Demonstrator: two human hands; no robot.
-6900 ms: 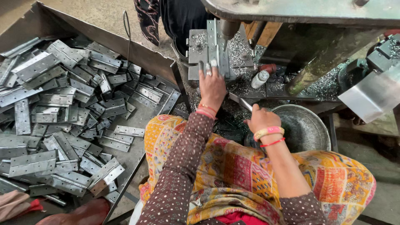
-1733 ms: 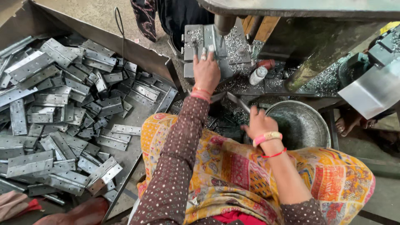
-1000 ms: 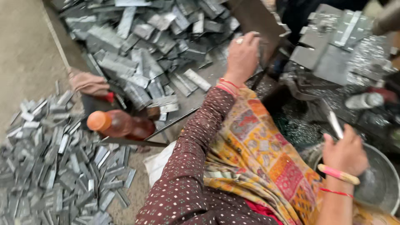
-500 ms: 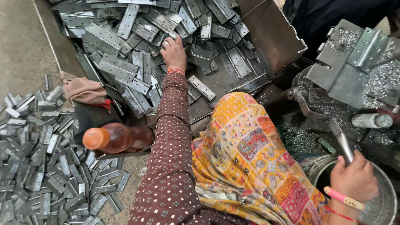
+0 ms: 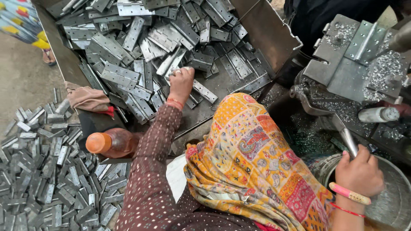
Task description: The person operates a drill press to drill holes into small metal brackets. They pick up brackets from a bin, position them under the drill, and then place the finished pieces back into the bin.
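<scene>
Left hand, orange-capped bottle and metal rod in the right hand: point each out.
left hand (image 5: 181,84), head view, on the back of the hand.
orange-capped bottle (image 5: 112,142), head view, on its body.
metal rod (image 5: 348,141), head view, on the shaft above the right hand (image 5: 361,173).

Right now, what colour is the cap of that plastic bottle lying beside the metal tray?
Orange; the cap tops a brownish plastic bottle, clearest in the head view.

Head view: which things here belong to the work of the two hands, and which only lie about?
In the work:
- left hand on a metal hinge in the tray
- right hand gripping a metal rod

Lying about:
- orange-capped bottle
- crumpled cloth
- floor pile of hinges
- metal bowl
</scene>
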